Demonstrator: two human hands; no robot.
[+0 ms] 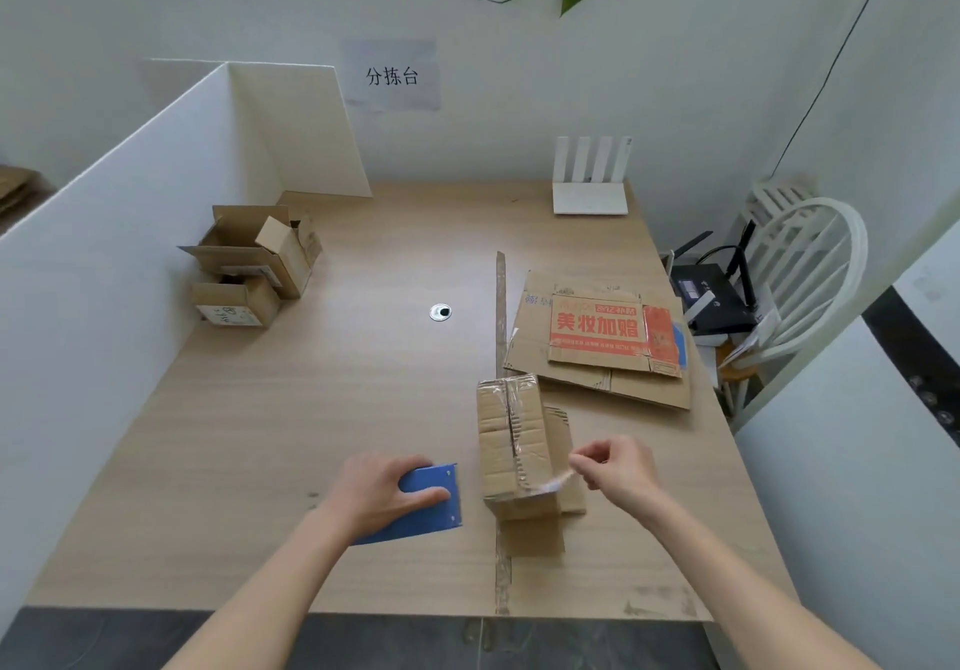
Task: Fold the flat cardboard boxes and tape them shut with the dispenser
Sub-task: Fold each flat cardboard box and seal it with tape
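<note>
- Two bare arms reach in from the bottom edge over the wooden worktop (pixel 363 357).
- On the left side, the left hand (pixel 382 495) lies on top of the blue tape dispenser (pixel 423 505). Its fingers wrap round the dispenser, with the thumb lying across the blue side. The dispenser sits on the worktop, just beside the small box.
- On the right side, the right hand (pixel 615 469) has its fingers (pixel 584 461) pinched together on a thin strip of clear tape (pixel 553 482). The tape runs from the fingers to the near end of the small box.
- The small folded cardboard box (pixel 511 446) stands between the two hands. Shiny tape runs along its top seam. A loose flap sticks out toward the camera at its near end.
- Flat cardboard boxes (pixel 602 336) lie in a pile behind the small box, on the right. The top one has red writing.
- More small boxes (pixel 254 264) sit far back on the left, by a white board.
- A white router (pixel 589 178) stands at the back edge.
</note>
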